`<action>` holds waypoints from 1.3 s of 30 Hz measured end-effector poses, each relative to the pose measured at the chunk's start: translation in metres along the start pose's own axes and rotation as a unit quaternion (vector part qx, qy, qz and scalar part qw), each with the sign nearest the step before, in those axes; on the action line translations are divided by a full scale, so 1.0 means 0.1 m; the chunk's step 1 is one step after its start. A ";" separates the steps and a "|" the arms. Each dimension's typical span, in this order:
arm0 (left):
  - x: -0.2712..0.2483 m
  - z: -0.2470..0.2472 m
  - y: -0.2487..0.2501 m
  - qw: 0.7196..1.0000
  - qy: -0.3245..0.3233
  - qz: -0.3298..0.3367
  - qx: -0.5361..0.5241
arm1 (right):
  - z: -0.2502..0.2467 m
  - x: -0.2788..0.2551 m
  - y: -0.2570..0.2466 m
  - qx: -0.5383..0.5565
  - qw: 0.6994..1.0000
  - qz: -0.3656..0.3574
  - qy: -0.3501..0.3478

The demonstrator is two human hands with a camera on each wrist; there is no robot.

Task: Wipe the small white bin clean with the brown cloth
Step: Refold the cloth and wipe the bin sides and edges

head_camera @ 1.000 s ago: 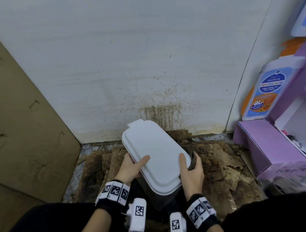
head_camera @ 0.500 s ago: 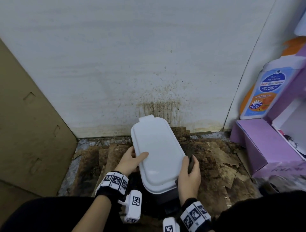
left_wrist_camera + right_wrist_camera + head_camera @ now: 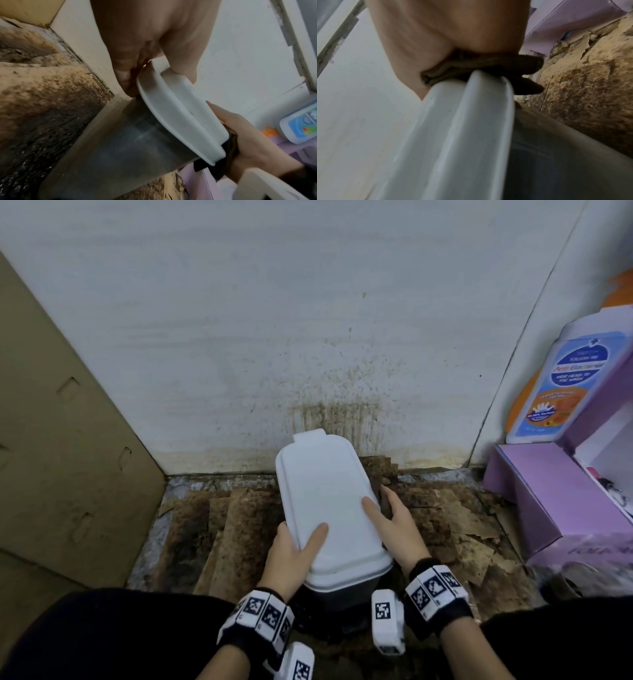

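Observation:
The small bin point(image 3: 325, 501) has a white lid and a dark grey body point(image 3: 130, 142); it stands on the stained floor near the wall. My left hand point(image 3: 294, 546) grips the lid's left edge, thumb lying on top. My right hand point(image 3: 394, 518) grips the right edge, thumb on the lid, and presses the brown cloth point(image 3: 481, 67) against the rim. The cloth point(image 3: 229, 152) also shows bunched between that palm and the lid's edge point(image 3: 471, 108). In the head view the cloth point(image 3: 385, 501) is a dark sliver beside the fingers.
A white wall point(image 3: 274, 337) with brown splatter rises just behind the bin. Flat cardboard point(image 3: 61, 440) leans at the left. A purple box point(image 3: 555, 498) and a blue-labelled bottle point(image 3: 561, 385) stand at the right. Peeling, stained cardboard point(image 3: 462, 525) covers the floor.
The bin has turned so its long axis points more straight at the wall. My right hand has slid further forward along the lid's right edge with the cloth.

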State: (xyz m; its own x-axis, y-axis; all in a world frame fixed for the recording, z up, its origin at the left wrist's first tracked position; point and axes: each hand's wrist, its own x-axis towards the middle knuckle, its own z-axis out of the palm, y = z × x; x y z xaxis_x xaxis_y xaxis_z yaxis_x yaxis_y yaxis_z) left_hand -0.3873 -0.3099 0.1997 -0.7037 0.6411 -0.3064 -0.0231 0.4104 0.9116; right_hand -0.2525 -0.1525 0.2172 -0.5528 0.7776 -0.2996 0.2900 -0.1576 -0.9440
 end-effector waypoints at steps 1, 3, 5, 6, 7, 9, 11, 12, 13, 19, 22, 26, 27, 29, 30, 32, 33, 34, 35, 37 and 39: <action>0.01 -0.04 0.00 1.000 -0.006 0.001 0.000 | 0.03 -0.02 0.02 0.005 1.000 -0.005 0.010; 0.06 -0.14 0.00 1.000 -0.024 0.002 -0.013 | 0.11 -0.08 0.05 0.024 0.999 -0.016 0.042; 0.09 -0.25 0.05 0.998 -0.053 0.006 -0.018 | 0.23 -0.17 0.10 0.029 0.996 -0.016 0.080; 0.10 -0.30 0.08 0.998 -0.067 0.008 -0.016 | 0.29 -0.21 0.14 0.029 0.995 -0.015 0.096; 0.10 -0.35 0.09 0.997 -0.078 0.010 -0.018 | 0.35 -0.25 0.18 0.031 0.994 -0.016 0.105; 0.08 -0.40 0.13 0.996 -0.086 0.021 -0.022 | 0.43 -0.28 0.26 0.043 0.992 -0.024 0.113; 0.06 -0.41 0.14 0.995 -0.087 0.029 -0.026 | 0.43 -0.27 0.25 0.062 0.991 -0.015 0.116; 0.06 -0.41 0.12 0.996 -0.085 0.028 -0.025 | 0.41 -0.27 0.22 0.075 0.990 -0.008 0.116; 0.06 -0.41 0.11 0.996 -0.079 0.031 -0.021 | 0.38 -0.27 0.19 0.088 0.989 -0.001 0.118; -0.01 -0.38 0.08 0.997 -0.047 0.019 0.063 | 0.30 -0.24 0.00 0.001 0.978 -0.091 0.187; -0.08 -0.40 0.04 0.993 -0.046 0.062 0.094 | 0.35 -0.21 -0.17 -0.101 0.963 -0.203 0.144; -0.13 -0.48 -0.06 0.990 -0.027 0.104 0.096 | 0.58 -0.07 -0.23 -0.412 0.863 -0.294 0.004; -0.14 -0.50 -0.09 0.989 -0.017 0.110 0.095 | 0.63 -0.05 -0.19 -0.488 0.818 -0.304 -0.007; -0.17 -0.54 -0.12 0.989 -0.012 0.114 0.095 | 0.71 -0.07 -0.17 -0.556 0.770 -0.314 -0.011; -0.17 -0.56 -0.15 0.988 -0.017 0.114 0.099 | 0.73 -0.10 -0.17 -0.562 0.766 -0.311 -0.016; -0.16 -0.58 -0.20 0.987 -0.035 0.113 0.113 | 0.77 -0.18 -0.14 -0.566 0.759 -0.319 -0.024; -0.15 -0.58 -0.22 0.986 -0.044 0.112 0.118 | 0.79 -0.23 -0.12 -0.568 0.754 -0.329 -0.023; -0.15 -0.59 -0.24 0.986 -0.052 0.109 0.119 | 0.81 -0.30 -0.11 -0.572 0.748 -0.336 -0.029; -0.13 -0.60 -0.27 0.986 -0.058 0.105 0.116 | 0.84 -0.37 -0.09 -0.572 0.744 -0.341 -0.042; -0.10 -0.60 -0.33 0.987 -0.065 0.104 0.105 | 0.89 -0.50 -0.05 -0.566 0.741 -0.355 -0.071; -0.06 -0.59 -0.39 0.988 -0.070 0.108 0.088 | 0.87 -0.57 -0.05 -0.564 0.737 -0.359 -0.101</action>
State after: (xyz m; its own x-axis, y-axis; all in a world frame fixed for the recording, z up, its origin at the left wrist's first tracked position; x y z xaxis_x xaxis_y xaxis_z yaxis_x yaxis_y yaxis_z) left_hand -0.4246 -0.3679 0.1821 -0.5736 0.8040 -0.1568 0.2487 0.3533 0.9019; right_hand -0.2906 -0.2496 0.2272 -0.9519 0.2900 0.0988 0.2685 0.9450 -0.1870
